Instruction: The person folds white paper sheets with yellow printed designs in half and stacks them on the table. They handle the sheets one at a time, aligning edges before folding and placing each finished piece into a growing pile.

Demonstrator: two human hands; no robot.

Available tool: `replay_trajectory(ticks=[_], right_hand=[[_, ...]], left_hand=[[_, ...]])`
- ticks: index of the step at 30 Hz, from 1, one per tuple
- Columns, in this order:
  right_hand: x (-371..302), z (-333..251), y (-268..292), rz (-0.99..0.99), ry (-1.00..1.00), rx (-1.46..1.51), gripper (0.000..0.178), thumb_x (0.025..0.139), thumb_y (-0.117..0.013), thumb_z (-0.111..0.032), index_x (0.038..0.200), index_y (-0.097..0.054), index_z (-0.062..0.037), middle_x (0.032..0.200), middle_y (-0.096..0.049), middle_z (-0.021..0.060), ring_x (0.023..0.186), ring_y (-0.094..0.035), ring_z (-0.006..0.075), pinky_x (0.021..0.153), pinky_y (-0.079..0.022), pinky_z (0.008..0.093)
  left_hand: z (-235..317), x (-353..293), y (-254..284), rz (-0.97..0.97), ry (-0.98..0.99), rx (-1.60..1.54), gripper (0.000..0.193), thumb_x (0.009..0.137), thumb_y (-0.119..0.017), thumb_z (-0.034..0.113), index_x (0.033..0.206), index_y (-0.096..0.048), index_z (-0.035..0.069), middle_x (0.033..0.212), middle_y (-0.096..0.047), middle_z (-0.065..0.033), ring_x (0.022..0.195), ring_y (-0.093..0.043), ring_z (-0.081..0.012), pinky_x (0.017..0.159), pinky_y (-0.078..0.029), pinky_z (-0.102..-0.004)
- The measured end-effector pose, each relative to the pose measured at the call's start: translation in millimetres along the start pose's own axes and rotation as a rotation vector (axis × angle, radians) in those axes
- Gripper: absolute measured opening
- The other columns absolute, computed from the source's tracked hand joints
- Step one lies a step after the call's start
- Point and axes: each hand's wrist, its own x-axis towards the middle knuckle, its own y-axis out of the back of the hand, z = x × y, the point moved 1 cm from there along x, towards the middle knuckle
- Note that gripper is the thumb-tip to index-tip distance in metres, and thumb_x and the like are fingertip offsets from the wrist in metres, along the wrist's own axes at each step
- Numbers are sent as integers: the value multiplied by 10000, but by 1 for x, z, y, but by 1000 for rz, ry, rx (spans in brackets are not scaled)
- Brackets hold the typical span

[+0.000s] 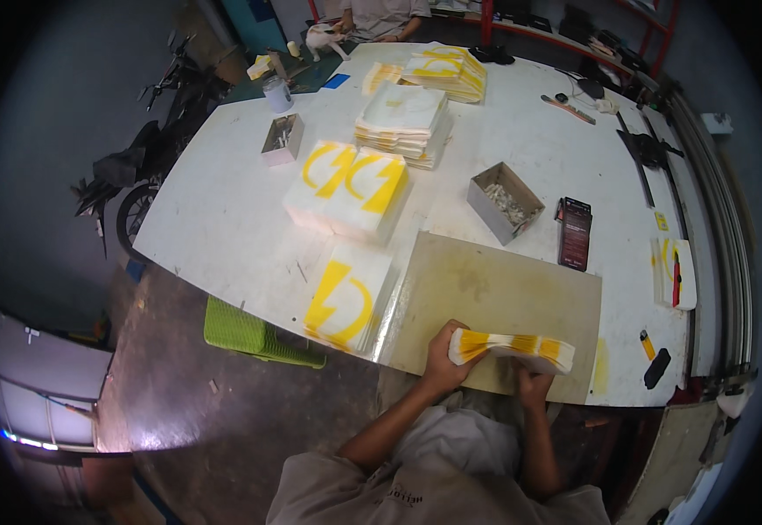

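Observation:
My left hand (pixel 447 360) grips the left end of a thick stack of white sheets with yellow print (pixel 514 341). My right hand (pixel 534 385) closes on the stack's near right side from below; the stack hides part of its fingers. The stack is held edge-up, slightly bowed, over the near part of a beige board (pixel 499 284). Left of the board, another white stack with a yellow print (pixel 346 302) lies at the table edge. Farther back stand a double stack (pixel 346 197) and a taller, uneven pile (pixel 401 118).
A grey open box of small pale pieces (pixel 502 210) and a dark red-and-black rectangular item (pixel 575 234) lie beyond the board. Another small box (pixel 283 140) and a jar (pixel 277 94) stand far left. A lighter (pixel 647 344) lies right. Another person (pixel 385 19) sits opposite, near a cat (pixel 324 38).

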Motion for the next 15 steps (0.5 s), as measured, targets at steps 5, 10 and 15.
replay_trajectory(ticks=[5,10,15], right_hand=[[0,4,2,-42,37,-88,316,839,-709,-43,1126,-607,43,1065,-652,104,957,-634,202,885,-498,338],[-5,7,7,-64,10,-81,340,843,-711,-31,1157,-601,42,1090,-648,103,975,-635,194,887,-502,336],[0,-16,-5,-47,32,103,273,842,-713,-51,1098,-653,23,1064,-675,110,993,-637,232,917,-482,359]], left_hand=[[-1,0,1,-4,6,-3,322,806,-811,66,982,-542,36,847,-603,-44,775,-583,-105,714,-491,-267],[-3,0,1,-19,-6,-12,325,804,-806,60,978,-532,34,851,-595,-53,773,-575,-115,714,-484,-274],[-8,3,2,-31,-35,-4,325,804,-797,45,977,-522,32,861,-576,-58,779,-564,-128,722,-477,-278]])
